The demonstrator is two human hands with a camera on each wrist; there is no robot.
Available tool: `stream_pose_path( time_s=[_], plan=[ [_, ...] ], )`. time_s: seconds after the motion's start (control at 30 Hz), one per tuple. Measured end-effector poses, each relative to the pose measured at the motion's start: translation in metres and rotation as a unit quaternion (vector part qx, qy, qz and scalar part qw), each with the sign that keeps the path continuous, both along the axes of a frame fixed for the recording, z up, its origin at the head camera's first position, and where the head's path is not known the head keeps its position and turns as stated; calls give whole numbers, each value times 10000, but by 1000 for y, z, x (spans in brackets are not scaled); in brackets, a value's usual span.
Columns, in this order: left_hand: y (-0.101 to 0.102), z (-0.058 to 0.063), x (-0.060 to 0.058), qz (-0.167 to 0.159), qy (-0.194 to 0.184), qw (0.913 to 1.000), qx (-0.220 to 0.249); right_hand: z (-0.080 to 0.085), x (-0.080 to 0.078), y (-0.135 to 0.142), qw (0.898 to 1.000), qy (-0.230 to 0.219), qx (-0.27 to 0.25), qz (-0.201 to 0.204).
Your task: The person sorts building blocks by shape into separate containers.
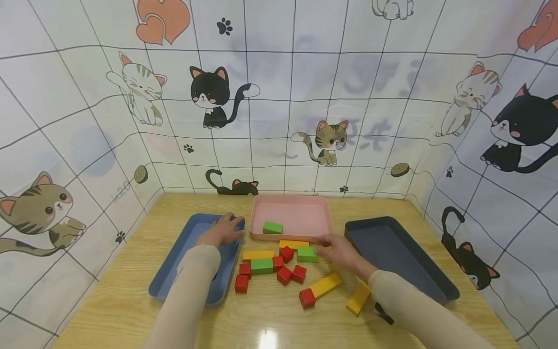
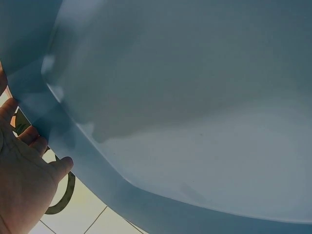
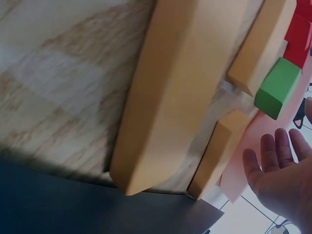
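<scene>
In the head view, my left hand (image 1: pixel 223 230) is at the far right corner of the blue tray (image 1: pixel 185 247). The left wrist view has its fingertips touching the edge of that tray (image 2: pixel 117 190), with no block among them. Beside the near right corner of the pink tray (image 1: pixel 301 218) is my right hand (image 1: pixel 342 251), just right of a green block (image 1: pixel 307 254). Its fingers look loosely extended in the right wrist view and hold nothing visible. A second green block (image 1: pixel 272 227) lies inside the pink tray.
Several red cubes (image 1: pixel 284 275), yellow blocks (image 1: pixel 326 286) and another green block (image 1: pixel 262 266) lie on the wooden table between the trays. At the right stands a dark tray (image 1: pixel 388 247). A cat-printed sheet (image 1: pixel 279 106) encloses the back and sides.
</scene>
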State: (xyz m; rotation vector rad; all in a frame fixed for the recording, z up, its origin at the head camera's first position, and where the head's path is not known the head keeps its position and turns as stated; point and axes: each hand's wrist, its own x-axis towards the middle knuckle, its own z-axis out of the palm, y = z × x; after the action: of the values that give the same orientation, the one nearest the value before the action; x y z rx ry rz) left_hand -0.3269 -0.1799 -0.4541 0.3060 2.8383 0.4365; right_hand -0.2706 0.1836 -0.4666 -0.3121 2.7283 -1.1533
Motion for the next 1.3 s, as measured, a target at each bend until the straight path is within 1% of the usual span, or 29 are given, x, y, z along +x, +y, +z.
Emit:
stream_pose_path(
  time_s=[0.07,0.2,0.43,0.8,1.3],
  plan=[
    [0,-1,0,-4,8,10000,1,-3,0,0,9999,28,138,53],
    [0,-2,-1,20,16,10000,63,-7,1,-1,9997,11,220,86],
    [-1,-3,0,59,-10,9999,134,-12,1,-4,9997,59,162,151],
    [0,1,2,92,-41,9999,124,-14,0,-8,9989,86,364,286],
    [0,0,2,88,-13,9999,136,-16,-1,-9,9968,223,640,419]
  ],
)
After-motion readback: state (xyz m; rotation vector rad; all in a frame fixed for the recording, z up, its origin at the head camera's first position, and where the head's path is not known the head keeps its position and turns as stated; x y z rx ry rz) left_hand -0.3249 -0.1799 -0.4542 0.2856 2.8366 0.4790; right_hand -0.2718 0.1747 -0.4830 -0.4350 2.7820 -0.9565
